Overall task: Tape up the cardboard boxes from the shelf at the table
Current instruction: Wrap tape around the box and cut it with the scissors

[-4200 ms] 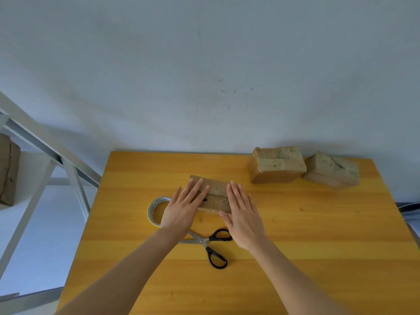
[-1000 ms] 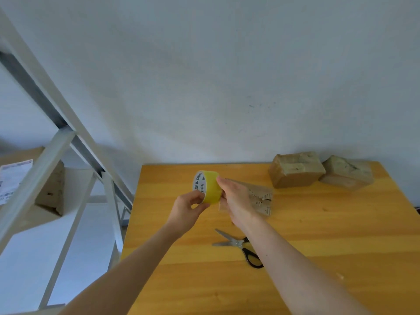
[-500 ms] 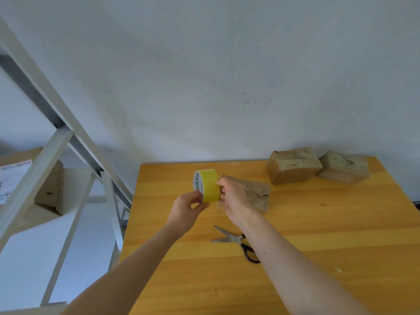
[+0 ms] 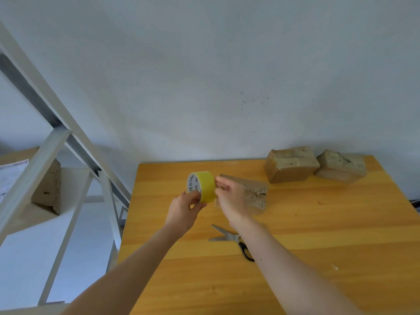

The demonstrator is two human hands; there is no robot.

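Head view shows the left hand gripping a yellow tape roll above the table, while the right hand pinches its edge

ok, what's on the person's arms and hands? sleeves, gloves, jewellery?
Nothing worn that shows. The left forearm and right forearm are bare to the frame edge, with no sleeves. The left hand and right hand have no gloves, rings, watch or wristband.

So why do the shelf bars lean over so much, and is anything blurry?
Head view: the wide-angle lens probably tilts the shelf bars near the left edge; the tape roll and scissors look sharp; soft even light, faint shadows behind the taped boxes, no glare.
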